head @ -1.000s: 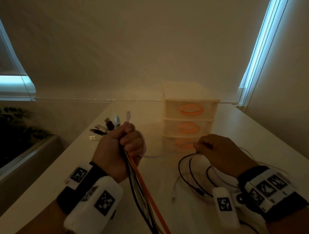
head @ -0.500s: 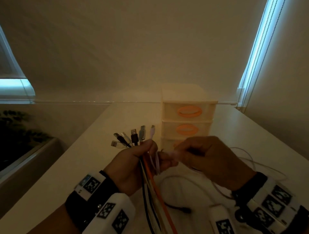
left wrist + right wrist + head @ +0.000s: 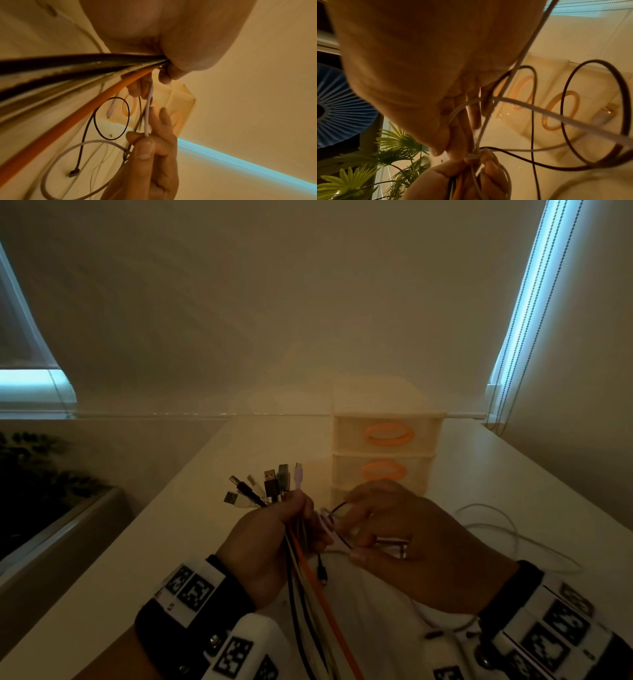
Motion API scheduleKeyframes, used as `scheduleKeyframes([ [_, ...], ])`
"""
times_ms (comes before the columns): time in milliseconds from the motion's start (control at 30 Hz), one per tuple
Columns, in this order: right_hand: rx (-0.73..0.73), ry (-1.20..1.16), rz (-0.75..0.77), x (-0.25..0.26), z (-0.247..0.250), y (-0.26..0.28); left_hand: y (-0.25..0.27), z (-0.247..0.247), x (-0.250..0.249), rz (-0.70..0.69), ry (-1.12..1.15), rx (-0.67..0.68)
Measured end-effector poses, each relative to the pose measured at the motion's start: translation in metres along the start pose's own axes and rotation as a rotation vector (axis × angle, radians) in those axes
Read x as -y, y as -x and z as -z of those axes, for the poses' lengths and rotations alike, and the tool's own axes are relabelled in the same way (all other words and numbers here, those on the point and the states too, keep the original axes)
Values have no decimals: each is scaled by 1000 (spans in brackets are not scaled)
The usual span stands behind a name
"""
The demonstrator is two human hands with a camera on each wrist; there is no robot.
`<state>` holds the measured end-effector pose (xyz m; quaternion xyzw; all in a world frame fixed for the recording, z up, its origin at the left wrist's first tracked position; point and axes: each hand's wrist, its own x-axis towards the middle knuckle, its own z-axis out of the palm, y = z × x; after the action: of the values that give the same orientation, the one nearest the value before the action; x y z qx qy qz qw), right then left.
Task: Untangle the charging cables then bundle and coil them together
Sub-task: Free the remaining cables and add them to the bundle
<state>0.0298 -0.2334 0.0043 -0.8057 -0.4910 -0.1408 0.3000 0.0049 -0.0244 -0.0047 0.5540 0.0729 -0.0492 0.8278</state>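
Dim warm room, white table [image 3: 513,481], drawer unit [image 3: 387,453], drawn blinds [image 3: 534,285], leafy plant [image 3: 393,155]

We lose the cable bundle [image 3: 310,604] at six o'clock, cut by the frame edge; the right hand [image 3: 411,546] hides the drawer unit's [image 3: 387,453] lowest drawer.

A three-drawer plastic organiser [image 3: 387,446] with orange handles stood on the white table [image 3: 513,491]. A leafy plant [image 3: 393,148] sat at left.

Layout of the desk [image 3: 191,542].
Drawer unit [image 3: 387,453] stands far centre; cable bundle [image 3: 308,583] near, left of loose cables [image 3: 496,529]; plant [image 3: 37,474] far left.
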Motion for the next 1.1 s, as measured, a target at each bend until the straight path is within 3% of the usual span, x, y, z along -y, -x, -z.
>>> scheduleKeyframes([
  [167, 108, -94, -161, 6, 4, -3, 3, 0, -4, -36, -55, -51],
  [400, 173, 153, -221, 7, -1, -2, 3, 4, -8, -5, -73, -64],
  [533, 327, -27, -355, 7, -1, 1, 7, 1, -10, 29, 65, -4],
  [700, 254, -108, -215, 5, -5, -1, 6, 0, -8, 26, 266, 168],
  [833, 266, -78, -197, 5, -15, -3, 8, 2, -15, -29, 454, 230],
  [933, 252, -75, -397, 3, -9, -4, 6, 12, -26, -103, 562, 346],
  [1100, 121, 292, -757, -34, 26, 12, 0, 34, -37, -176, 601, 307],
])
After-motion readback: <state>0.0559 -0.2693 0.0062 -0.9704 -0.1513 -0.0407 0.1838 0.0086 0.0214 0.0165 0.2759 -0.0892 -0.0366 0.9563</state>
